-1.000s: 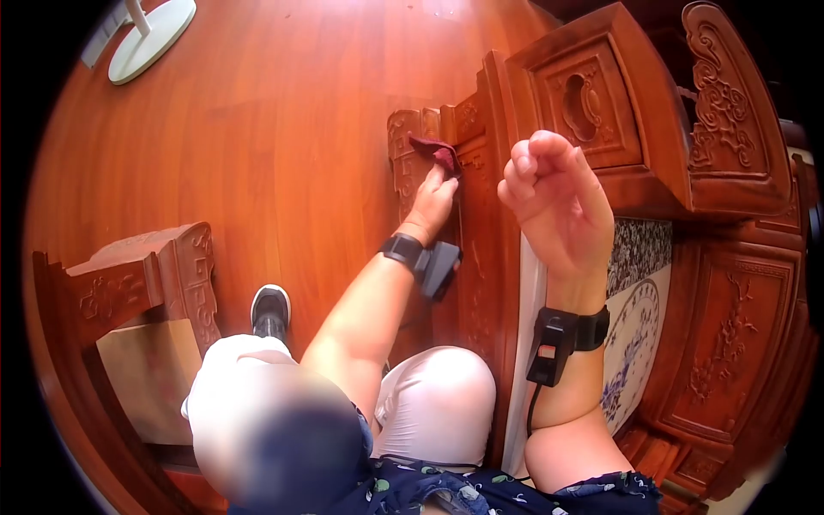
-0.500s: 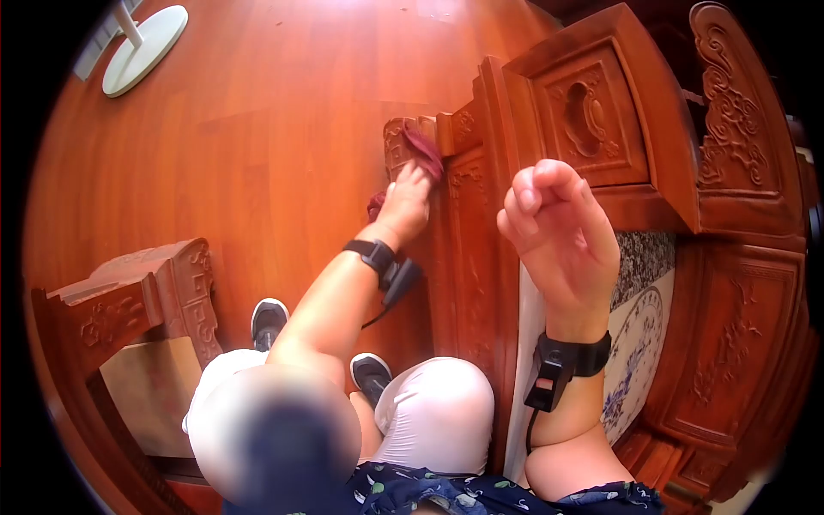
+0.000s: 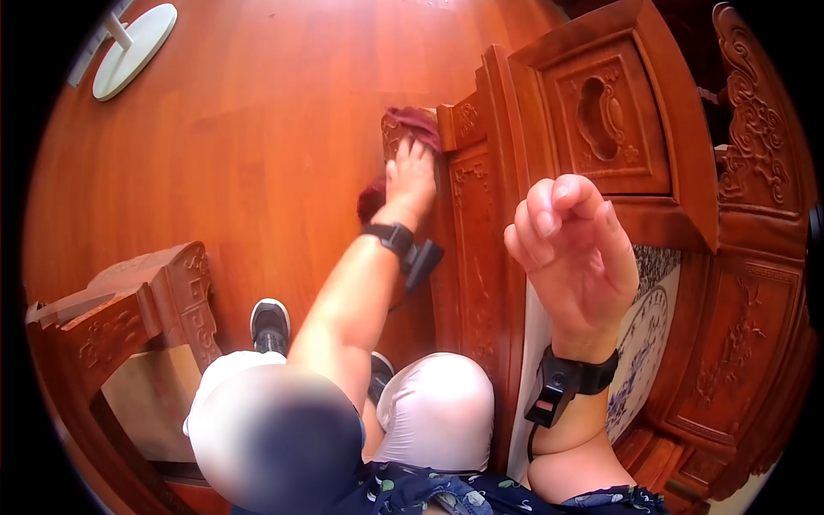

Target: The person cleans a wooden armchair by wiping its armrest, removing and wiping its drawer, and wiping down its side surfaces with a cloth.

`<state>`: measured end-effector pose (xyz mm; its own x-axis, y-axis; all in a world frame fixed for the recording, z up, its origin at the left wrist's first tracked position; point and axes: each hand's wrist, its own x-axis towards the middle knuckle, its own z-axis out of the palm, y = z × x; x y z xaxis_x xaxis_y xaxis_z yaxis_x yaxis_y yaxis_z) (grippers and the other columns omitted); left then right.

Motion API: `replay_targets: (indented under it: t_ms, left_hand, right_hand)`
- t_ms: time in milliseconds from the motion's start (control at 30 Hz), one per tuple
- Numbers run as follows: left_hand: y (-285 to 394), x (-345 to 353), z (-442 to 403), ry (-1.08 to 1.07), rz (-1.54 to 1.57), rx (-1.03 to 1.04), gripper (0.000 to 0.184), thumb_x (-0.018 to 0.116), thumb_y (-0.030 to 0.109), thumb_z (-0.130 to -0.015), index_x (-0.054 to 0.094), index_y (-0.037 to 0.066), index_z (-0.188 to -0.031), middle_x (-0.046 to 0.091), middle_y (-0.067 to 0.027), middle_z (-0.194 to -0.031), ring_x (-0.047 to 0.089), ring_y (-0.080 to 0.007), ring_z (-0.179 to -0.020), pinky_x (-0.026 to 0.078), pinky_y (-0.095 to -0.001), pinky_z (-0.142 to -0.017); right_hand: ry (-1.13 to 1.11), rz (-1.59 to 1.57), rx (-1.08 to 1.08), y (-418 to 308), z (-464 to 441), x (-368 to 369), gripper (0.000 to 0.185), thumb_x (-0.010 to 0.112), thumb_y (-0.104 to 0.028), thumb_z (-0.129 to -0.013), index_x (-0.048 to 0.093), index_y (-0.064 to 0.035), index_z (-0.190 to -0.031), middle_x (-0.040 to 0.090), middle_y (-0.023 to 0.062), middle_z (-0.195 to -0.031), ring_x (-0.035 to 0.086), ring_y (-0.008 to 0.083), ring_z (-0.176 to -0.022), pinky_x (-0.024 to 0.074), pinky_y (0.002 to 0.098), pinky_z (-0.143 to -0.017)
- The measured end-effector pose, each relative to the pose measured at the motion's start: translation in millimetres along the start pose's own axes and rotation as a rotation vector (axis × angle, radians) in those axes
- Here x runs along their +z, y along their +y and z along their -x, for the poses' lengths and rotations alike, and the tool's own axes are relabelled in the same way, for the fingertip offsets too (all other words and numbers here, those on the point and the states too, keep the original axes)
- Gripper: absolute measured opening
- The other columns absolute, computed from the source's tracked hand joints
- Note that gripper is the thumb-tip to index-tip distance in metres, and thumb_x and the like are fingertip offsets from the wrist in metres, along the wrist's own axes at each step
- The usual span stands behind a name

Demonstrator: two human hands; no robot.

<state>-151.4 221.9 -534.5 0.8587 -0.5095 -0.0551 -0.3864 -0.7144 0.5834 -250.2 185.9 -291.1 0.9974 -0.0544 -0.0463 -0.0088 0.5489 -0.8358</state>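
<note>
My left hand [image 3: 410,182] reaches down to a carved scroll-shaped block at the base of the wooden furniture. Its fingers press a dark red cloth [image 3: 415,126] over the top of that block [image 3: 390,137]. More of the red cloth hangs out beside the wrist on the floor side. My right hand [image 3: 579,257] is raised in front of the seat, palm toward me. Its fingers are loosely curled with the thumb apart, and nothing is in it. Both wrists carry black strapped devices.
A carved wooden cabinet with a drawer front [image 3: 601,120] stands at the right, beside a seat with a patterned round panel [image 3: 639,343]. Another carved wooden piece [image 3: 112,335] is at lower left. A white round base [image 3: 137,51] stands on the wooden floor [image 3: 257,154].
My left hand has shifted on the carved block, and the cloth now spreads across its top. My right hand stays raised, a little lower in view. The view has moved slightly.
</note>
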Motion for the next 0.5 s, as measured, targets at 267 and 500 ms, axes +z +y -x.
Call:
replay_targets:
  t_ms: [267,500]
  left_hand:
    - [-20,-36,-49,-0.164,-0.162,0.096,0.047,0.046,0.006,-0.082,0.043,0.017,-0.128,0.035,0.0001,-0.137,0.028,-0.0250,-0.131,0.036,-0.0415,-0.096]
    - [-17,-9,11,-0.014,-0.087,0.183,0.036,0.050,0.008,-0.076,0.053,0.010,-0.112,0.043,-0.0053,-0.128,0.034,-0.0267,-0.125,0.039,-0.0410,-0.091]
  right_hand:
    - [-0.066,0.044,0.009,0,-8,-1,0.035,0.044,-0.027,-0.093,0.053,0.0051,-0.106,0.055,0.0096,-0.090,0.049,0.0126,-0.074,0.0388,0.0237,-0.066]
    - [-0.062,0.113,0.023,0,-10,1,0.031,0.037,-0.027,-0.096,0.053,-0.0025,-0.106,0.050,0.0064,-0.088,0.042,0.0131,-0.070,0.0330,0.0253,-0.065]
